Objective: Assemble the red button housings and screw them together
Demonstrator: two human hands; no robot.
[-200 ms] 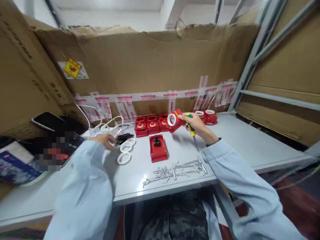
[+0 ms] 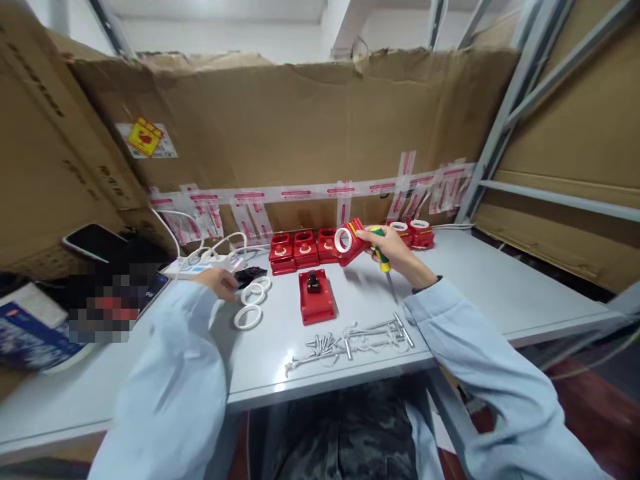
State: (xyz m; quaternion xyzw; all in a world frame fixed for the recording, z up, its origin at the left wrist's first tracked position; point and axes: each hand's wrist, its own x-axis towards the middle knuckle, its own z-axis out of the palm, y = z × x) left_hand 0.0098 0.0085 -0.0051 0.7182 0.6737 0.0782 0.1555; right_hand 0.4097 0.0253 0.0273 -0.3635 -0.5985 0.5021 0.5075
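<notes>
My right hand (image 2: 396,252) grips a red plastic housing with a white ring (image 2: 345,241), tilted above the table. The same hand also holds a screwdriver (image 2: 381,250) with a green and yellow handle, its shaft pointing down. My left hand (image 2: 220,283) is low over the table at the left, fingers slightly apart, beside small black parts (image 2: 250,275). Several loose white rings (image 2: 249,317) lie just to its right. A red plate with a black piece on it (image 2: 317,303) lies between my hands.
Red housings (image 2: 306,250) stand in a row at the back, with more ringed ones (image 2: 421,233) at the right. Screws (image 2: 324,345) and metal rods (image 2: 375,333) lie near the front edge. A white power strip (image 2: 203,265) and a phone (image 2: 95,240) are at the left.
My left hand has moved slightly right, closer to the black parts. My right hand, with the housing and screwdriver, has stayed in place.
</notes>
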